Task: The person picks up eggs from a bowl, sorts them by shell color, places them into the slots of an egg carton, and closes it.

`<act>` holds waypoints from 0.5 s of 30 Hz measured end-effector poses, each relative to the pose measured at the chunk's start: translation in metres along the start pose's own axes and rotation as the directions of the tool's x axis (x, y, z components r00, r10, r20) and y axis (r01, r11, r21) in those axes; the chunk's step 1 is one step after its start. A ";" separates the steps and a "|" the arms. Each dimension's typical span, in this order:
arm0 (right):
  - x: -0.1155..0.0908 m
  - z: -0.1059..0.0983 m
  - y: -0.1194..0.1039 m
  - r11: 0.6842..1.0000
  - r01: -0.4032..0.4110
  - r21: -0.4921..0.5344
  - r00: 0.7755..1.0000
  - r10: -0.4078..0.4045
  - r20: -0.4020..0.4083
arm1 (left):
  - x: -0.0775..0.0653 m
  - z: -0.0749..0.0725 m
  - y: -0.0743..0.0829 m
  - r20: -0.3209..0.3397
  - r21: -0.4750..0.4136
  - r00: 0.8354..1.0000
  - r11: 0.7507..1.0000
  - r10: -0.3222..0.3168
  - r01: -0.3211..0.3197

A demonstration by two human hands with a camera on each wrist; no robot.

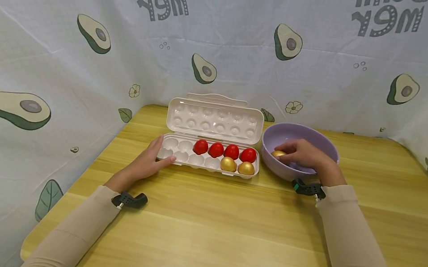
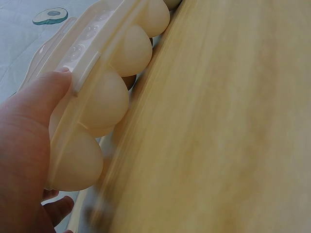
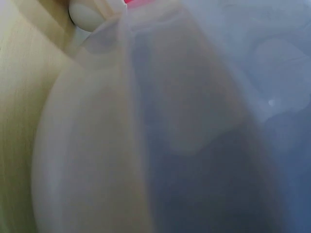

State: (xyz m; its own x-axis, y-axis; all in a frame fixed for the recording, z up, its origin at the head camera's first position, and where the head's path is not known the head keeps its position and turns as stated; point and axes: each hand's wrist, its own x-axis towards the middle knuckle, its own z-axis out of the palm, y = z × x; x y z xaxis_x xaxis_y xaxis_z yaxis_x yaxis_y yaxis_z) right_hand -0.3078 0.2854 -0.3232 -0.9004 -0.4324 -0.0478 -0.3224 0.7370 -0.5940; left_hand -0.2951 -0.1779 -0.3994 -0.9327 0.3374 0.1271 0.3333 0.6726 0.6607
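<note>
At the back of the table lies an open plastic egg carton [image 1: 171, 143], its lid [image 1: 214, 130] tipped back. My left hand [image 1: 146, 160] grips the carton's left end; in the left wrist view the thumb [image 2: 46, 94] lies over the rim and other fingers show beneath. Several red eggs [image 1: 216, 150] fill the right part of the back row, and two golden eggs [image 1: 228, 164] sit at the right of the front row. Inside the purple bowl [image 1: 284, 171], my right hand [image 1: 303, 156] pinches another golden egg [image 1: 277, 153]. The bowl wall fills the right wrist view, hiding that hand there.
The bowl stands just right of the carton. Behind both hangs a pale cloth [image 1: 242, 38] printed with avocados. Wooden tabletop [image 1: 201, 226] stretches in front, between the two sleeved forearms. Each wrist carries a black camera mount [image 1: 130, 199].
</note>
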 end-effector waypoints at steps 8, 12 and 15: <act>0.001 0.002 0.004 1.000 0.006 -0.009 1.000 -0.006 -0.001 | 0.001 0.000 -0.001 0.003 -0.001 1.000 1.000 0.007 -0.007; 0.005 0.002 0.012 1.000 0.014 -0.022 1.000 -0.014 -0.003 | 0.001 0.000 -0.001 -0.001 0.000 1.000 1.000 0.022 -0.022; 0.005 0.001 0.013 0.999 0.032 -0.024 0.999 -0.032 -0.009 | 0.001 0.000 -0.002 0.000 0.006 1.000 1.000 0.020 -0.020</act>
State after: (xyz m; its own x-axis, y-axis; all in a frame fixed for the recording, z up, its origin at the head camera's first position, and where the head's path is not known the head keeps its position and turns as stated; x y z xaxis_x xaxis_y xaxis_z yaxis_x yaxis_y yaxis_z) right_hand -0.3159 0.2920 -0.3322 -0.8921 -0.4513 -0.0218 -0.3578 0.7350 -0.5760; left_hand -0.2967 -0.1787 -0.4001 -0.9260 0.3503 0.1405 0.3525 0.6699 0.6534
